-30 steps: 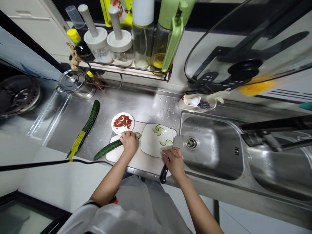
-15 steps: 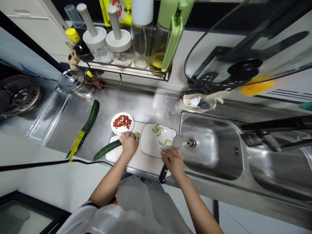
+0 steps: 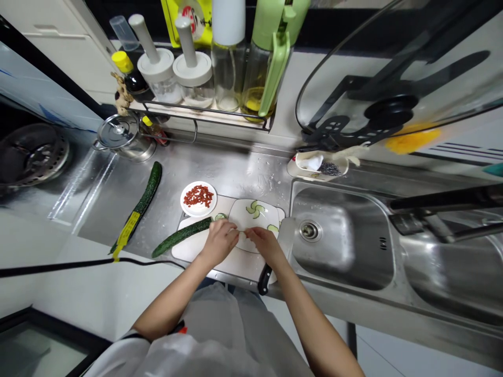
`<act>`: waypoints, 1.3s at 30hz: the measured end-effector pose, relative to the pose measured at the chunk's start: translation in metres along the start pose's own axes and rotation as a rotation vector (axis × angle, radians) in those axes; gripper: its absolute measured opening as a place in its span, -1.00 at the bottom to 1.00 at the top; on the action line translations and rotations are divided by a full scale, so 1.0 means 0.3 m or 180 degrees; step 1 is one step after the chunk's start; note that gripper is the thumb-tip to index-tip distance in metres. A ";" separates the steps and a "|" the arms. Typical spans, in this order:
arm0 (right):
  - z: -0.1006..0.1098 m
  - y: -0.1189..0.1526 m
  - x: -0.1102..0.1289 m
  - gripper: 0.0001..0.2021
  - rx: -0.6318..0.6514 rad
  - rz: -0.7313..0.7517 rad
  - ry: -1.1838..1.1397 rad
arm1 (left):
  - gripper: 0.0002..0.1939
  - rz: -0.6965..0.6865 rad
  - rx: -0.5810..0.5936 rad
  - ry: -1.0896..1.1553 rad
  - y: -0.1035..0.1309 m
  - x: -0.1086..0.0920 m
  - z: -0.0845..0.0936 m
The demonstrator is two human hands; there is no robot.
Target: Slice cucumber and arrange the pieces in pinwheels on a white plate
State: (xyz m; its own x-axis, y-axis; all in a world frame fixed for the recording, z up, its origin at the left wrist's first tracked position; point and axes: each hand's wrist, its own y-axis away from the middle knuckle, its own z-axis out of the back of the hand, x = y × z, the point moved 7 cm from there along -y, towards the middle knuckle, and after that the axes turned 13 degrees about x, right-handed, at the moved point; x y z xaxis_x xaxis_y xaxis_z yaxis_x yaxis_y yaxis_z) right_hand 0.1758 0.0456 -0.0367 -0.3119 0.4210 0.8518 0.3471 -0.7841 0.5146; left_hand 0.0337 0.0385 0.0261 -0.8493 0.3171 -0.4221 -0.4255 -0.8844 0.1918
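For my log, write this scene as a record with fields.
Left hand: at the left edge of the white squarish plate
Right hand: over that plate, fingertips near the left's
Grips: both unclear
On plate: pale cucumber slices with green rims
Left of plate: long dark-green cucumber, partly on the white cutting board
Beyond cucumber: round white dish of small red pieces
Right of plate: black-handled metal knife

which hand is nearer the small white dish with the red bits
Left. The left hand is below and right of the small white dish in the picture; the right hand is farther right, over the larger plate.
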 end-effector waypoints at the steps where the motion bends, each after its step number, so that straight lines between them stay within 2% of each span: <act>1: -0.007 -0.004 -0.004 -0.70 0.0074 -0.0035 -0.0104 | -0.76 -0.0054 0.0017 0.0039 0.000 -0.010 -0.004; 4: -0.005 0.000 -0.014 -0.78 0.0032 0.0076 -0.0245 | -0.78 -0.0073 0.0020 0.0354 0.002 -0.019 -0.018; 6: 0.011 0.015 -0.013 -0.80 -0.0130 0.0257 -0.0158 | -0.80 0.0079 -0.0073 0.0831 0.005 -0.004 -0.026; 9: 0.042 0.048 0.003 -0.79 -0.0386 0.0488 0.0165 | -0.77 0.0772 -0.0133 0.2122 0.009 0.051 -0.069; 11: 0.062 0.078 0.034 -0.81 -0.0573 0.0797 0.0504 | -0.69 0.1420 0.0196 0.3260 0.012 0.072 -0.141; 13: 0.068 0.113 0.081 -0.86 -0.0676 0.1307 0.0936 | -0.59 0.1984 0.0800 0.4362 0.016 0.049 -0.219; 15: 0.061 0.146 0.115 -0.89 -0.0656 0.1770 0.1356 | -0.54 0.2325 0.1349 0.5235 0.016 0.002 -0.267; 18: 0.050 0.180 0.124 -0.88 -0.0591 0.2056 0.1818 | -0.61 0.2555 0.1705 0.5951 0.003 -0.042 -0.292; 22: 0.059 0.206 0.106 -0.86 -0.0685 0.2063 0.2029 | -0.71 0.2477 0.1825 0.6030 -0.022 -0.049 -0.305; 30: 0.095 0.211 0.076 -0.92 -0.0880 0.1752 0.1549 | -0.56 0.1947 0.1650 0.5606 -0.074 -0.058 -0.300; 35: 0.110 0.197 0.012 -0.87 -0.0952 0.1178 0.1122 | -0.63 0.1597 0.1346 0.5093 -0.110 -0.066 -0.279; 39: 0.118 0.174 -0.072 -0.79 -0.0852 0.0324 0.0240 | -0.69 0.1350 0.1003 0.4871 -0.132 -0.067 -0.288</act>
State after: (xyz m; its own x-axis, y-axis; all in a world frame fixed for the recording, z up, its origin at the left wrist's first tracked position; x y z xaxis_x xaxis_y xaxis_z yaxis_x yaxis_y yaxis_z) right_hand 0.2320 0.0118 -0.0246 -0.3556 0.3069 0.8828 0.1375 -0.9171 0.3742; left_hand 0.0947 0.0377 -0.0495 0.0922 -0.7097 -0.6985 -0.4613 -0.6521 0.6016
